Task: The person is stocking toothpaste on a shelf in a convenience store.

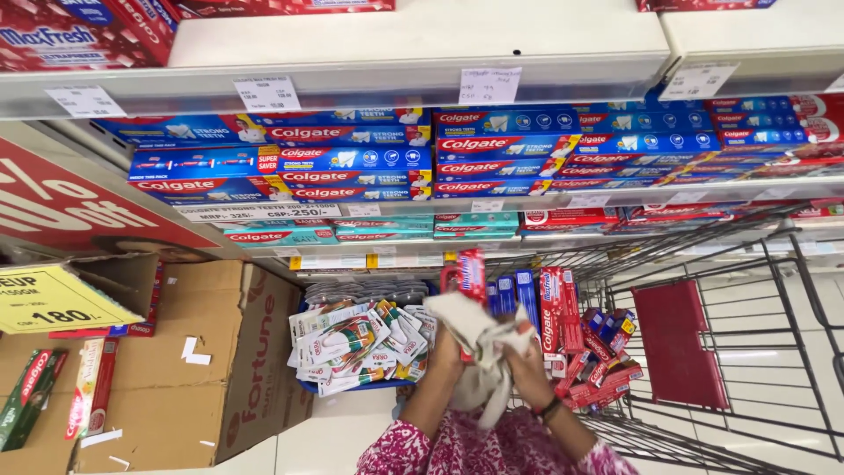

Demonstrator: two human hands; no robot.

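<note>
Both my hands are raised in front of me over a shopping cart, wrapped together in a crumpled off-white cloth (475, 339). My left hand (446, 352) grips the cloth from the left, and my right hand (526, 362), with a dark band at the wrist, grips it from the right. A red toothpaste box (471, 275) sticks up from behind the cloth, between the two hands; which hand holds the box is hidden by the cloth.
Shelves (422, 53) above hold stacked red and blue toothpaste boxes (501, 145). The wire cart (774, 352) holds upright and loose red boxes (598, 361). A blue basket of white and green boxes (360, 343) stands left of my hands. An open cardboard carton (211, 369) sits at left.
</note>
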